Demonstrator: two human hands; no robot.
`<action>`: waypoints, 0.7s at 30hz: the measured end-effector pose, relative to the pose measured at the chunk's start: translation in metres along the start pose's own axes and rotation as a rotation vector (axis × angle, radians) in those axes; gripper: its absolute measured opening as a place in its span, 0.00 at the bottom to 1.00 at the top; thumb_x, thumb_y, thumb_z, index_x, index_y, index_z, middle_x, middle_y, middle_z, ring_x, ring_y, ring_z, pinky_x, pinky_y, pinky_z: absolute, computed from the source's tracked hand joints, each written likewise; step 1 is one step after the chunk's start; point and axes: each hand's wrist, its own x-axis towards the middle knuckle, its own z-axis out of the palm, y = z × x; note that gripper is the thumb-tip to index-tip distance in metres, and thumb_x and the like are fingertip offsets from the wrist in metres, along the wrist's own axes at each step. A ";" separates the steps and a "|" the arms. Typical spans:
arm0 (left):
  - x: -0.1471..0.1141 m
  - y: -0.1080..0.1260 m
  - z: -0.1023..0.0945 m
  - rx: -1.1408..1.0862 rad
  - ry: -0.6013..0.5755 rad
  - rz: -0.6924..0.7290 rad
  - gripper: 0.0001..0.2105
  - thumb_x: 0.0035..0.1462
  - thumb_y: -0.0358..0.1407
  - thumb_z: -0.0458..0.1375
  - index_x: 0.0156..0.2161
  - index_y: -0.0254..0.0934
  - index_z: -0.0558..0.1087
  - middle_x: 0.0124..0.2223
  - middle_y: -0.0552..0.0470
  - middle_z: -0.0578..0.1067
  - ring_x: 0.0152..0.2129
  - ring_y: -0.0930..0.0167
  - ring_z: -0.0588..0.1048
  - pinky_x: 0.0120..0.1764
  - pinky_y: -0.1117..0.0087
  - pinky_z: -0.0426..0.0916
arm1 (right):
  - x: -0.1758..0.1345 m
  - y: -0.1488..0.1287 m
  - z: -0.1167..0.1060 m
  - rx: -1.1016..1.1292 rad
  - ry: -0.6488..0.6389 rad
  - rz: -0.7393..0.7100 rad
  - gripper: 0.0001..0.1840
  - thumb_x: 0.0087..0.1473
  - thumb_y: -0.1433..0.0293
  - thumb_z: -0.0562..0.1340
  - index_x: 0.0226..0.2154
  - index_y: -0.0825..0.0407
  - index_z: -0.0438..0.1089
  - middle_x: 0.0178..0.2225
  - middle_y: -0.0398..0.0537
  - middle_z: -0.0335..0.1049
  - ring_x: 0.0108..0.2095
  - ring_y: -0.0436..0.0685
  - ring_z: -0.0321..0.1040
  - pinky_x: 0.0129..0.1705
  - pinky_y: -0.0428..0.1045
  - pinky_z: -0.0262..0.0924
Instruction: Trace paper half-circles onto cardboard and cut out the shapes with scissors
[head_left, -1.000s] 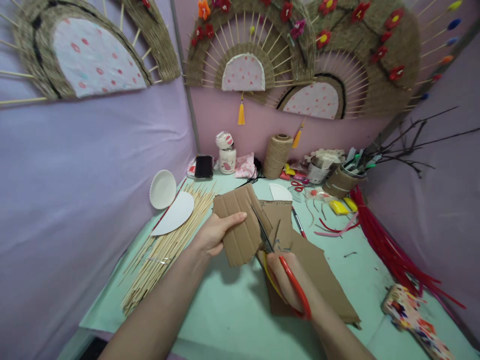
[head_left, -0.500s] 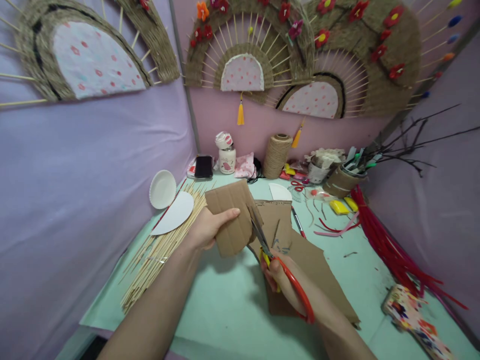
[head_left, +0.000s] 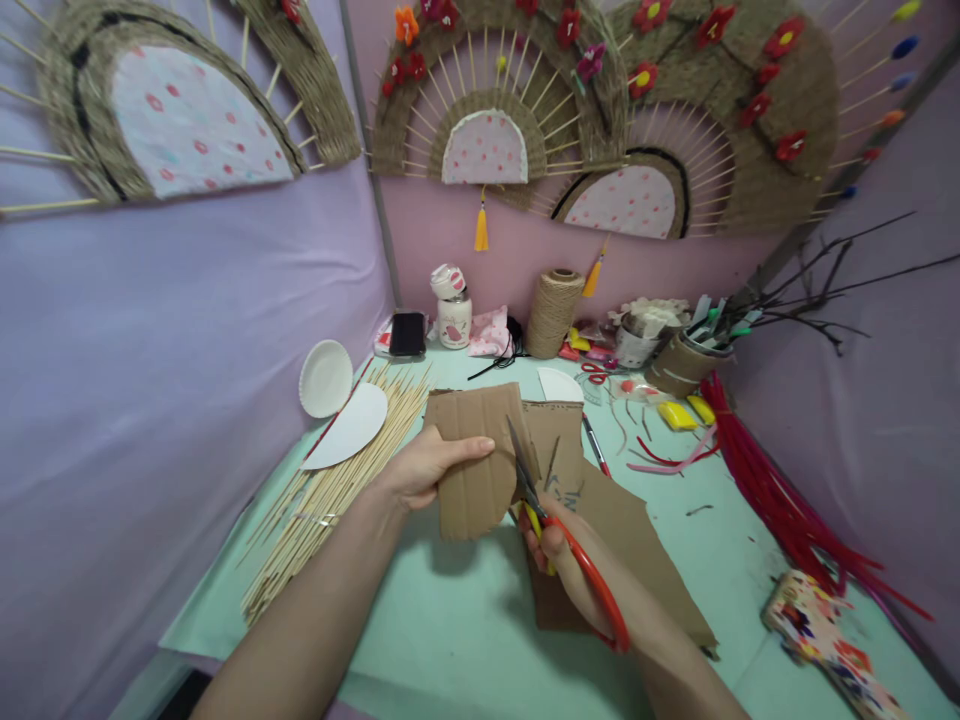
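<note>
Between thumb and fingers, my left hand [head_left: 427, 465] grips a piece of brown cardboard [head_left: 472, 500] with a rounded lower edge, raised over the table. My right hand [head_left: 562, 555] is closed around scissors [head_left: 592, 580] with red and yellow handles. The scissor blades lie at the right side of the held piece, pointing away from me, and a narrow strip of it hangs just beyond them. Beneath the right hand, larger cardboard sheets [head_left: 622, 530] with pen marks rest on the table.
Thin bamboo sticks [head_left: 315, 520] and a white half-disc [head_left: 349, 430] lie at left. A twine spool [head_left: 555, 312], a white jar [head_left: 454, 322] and a pot of pens [head_left: 686, 365] stand at the back. Red pipe cleaners [head_left: 772, 500] and a floral phone case [head_left: 802, 615] are at right.
The held cardboard has come slightly down and toward me, turning more upright. My left hand moved with it. The scissors have stayed in nearly the same place, with their tips slightly higher.
</note>
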 end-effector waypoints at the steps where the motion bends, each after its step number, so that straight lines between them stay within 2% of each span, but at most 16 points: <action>1: 0.000 0.000 0.000 -0.002 -0.002 0.001 0.22 0.38 0.36 0.70 0.41 0.33 0.74 0.38 0.44 0.79 0.33 0.65 0.76 0.41 0.64 0.69 | 0.000 -0.002 0.000 0.008 -0.019 0.003 0.34 0.52 0.38 0.38 0.28 0.50 0.57 0.24 0.43 0.59 0.23 0.51 0.54 0.25 0.46 0.53; 8: 0.003 -0.005 -0.001 -0.004 -0.033 -0.008 0.24 0.39 0.36 0.69 0.44 0.33 0.74 0.44 0.41 0.77 0.35 0.65 0.76 0.43 0.62 0.68 | 0.001 -0.006 0.000 -0.048 -0.017 0.044 0.34 0.51 0.37 0.38 0.26 0.49 0.54 0.21 0.41 0.56 0.21 0.51 0.52 0.24 0.46 0.50; 16: 0.007 -0.006 -0.001 -0.011 -0.058 -0.009 0.25 0.39 0.36 0.69 0.46 0.31 0.73 0.44 0.40 0.77 0.38 0.63 0.75 0.44 0.61 0.68 | -0.001 -0.009 -0.001 -0.095 -0.007 0.086 0.28 0.56 0.44 0.42 0.24 0.49 0.52 0.19 0.41 0.55 0.20 0.49 0.49 0.22 0.45 0.46; 21: 0.007 -0.007 -0.004 -0.010 -0.082 -0.028 0.26 0.40 0.36 0.69 0.47 0.31 0.72 0.46 0.40 0.76 0.39 0.63 0.75 0.45 0.60 0.67 | -0.003 -0.015 0.000 -0.097 -0.013 0.118 0.28 0.56 0.44 0.40 0.22 0.49 0.50 0.16 0.40 0.53 0.17 0.49 0.49 0.19 0.45 0.42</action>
